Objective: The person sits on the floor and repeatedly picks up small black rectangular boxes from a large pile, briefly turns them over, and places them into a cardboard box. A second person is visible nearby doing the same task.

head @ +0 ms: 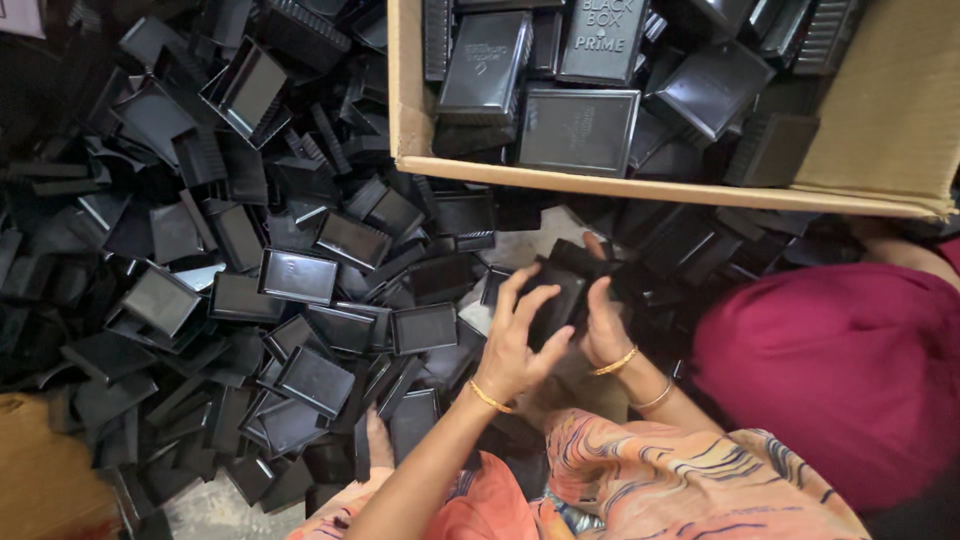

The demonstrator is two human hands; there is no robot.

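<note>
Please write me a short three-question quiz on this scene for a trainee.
1. True or false: both hands are on the same black plastic piece.
2. Where do the assembled black boxes lie: A) in the cardboard carton, B) on a shelf, C) in a red bucket?
3. What covers the floor left of the hands?

Key
1. True: the left hand and right hand hold one black plastic piece.
2. A: the cardboard carton.
3. A heap of loose black plastic trays.
</note>
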